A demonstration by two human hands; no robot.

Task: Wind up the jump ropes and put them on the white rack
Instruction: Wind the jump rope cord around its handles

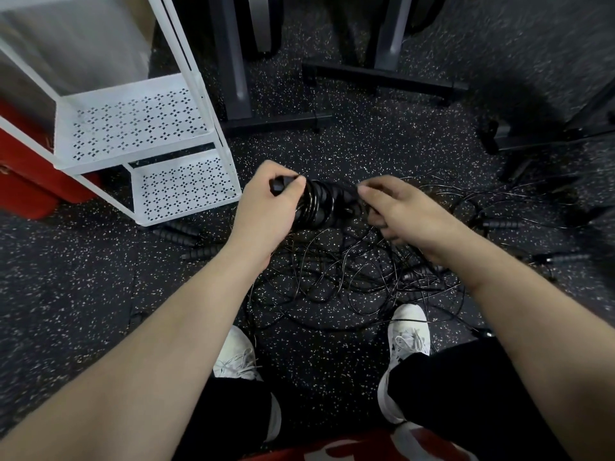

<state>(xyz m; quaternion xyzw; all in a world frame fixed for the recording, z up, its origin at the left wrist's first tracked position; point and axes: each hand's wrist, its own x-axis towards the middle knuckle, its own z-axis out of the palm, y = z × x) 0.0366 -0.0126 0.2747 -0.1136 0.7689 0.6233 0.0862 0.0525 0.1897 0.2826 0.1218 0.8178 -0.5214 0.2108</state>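
- A dark rubber gym floor flecked with pale specks fills the view, seen from above by a person standing on it.
- Black metal equipment legs rest on the floor along its far edge.
- A white metal rack with two perforated shelves stands on the floor at the far left; both visible shelves hold nothing.
- A red box-like object sits behind the rack at the left edge of the floor, only partly in view.
- A loose tangle of thin black jump rope cords sprawls on the floor between the person's feet and hands, spreading to the right.
- Two white lace-up sneakers stand at the near edge of the tangle, below black trouser legs.
- The left hand is clenched around one end of a bundle of black ribbed jump rope handles wrapped with coiled cord, held above the floor just right of the rack's lower shelf.
- The right hand grasps the bundle's other end, fingers curled and pinching cord.
- Several black ribbed spare handles lie on the floor just below the rack's lower shelf.
- Further black handles lie near the right edge of the tangle.
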